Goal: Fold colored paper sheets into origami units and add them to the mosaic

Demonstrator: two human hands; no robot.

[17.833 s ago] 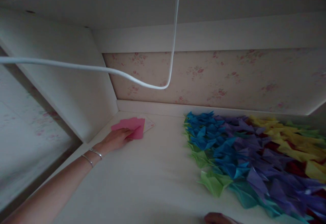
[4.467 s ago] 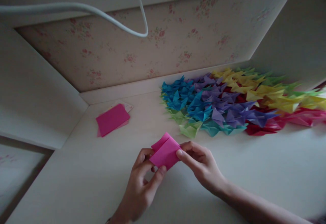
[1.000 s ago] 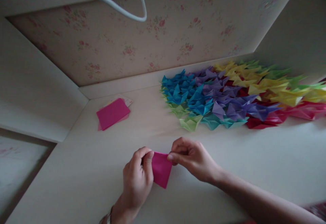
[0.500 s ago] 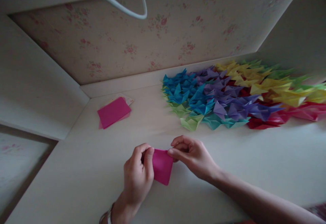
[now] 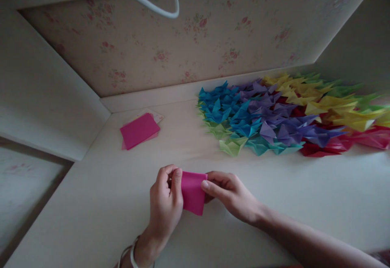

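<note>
Between my two hands is a small magenta sheet of origami paper, roughly square, held above the white tabletop. My left hand pinches its left edge, thumb in front and fingers curled behind. On the right edge, my right hand grips near the upper corner with its thumb on the face of the paper. The fingers behind the sheet are partly hidden. Whether the paper is folded in layers I cannot tell for sure.
A stack of magenta and pink paper lies at the back left. Many folded paper cranes, in blue, purple, green, yellow and red, cover the back right. A white cable hangs overhead before the floral wall. White tabletop spreads around my hands.
My right thumb has slid a little down the paper's right edge, and its fingers have straightened behind the sheet. The paper has tilted slightly. The whole view has shifted a little.
</note>
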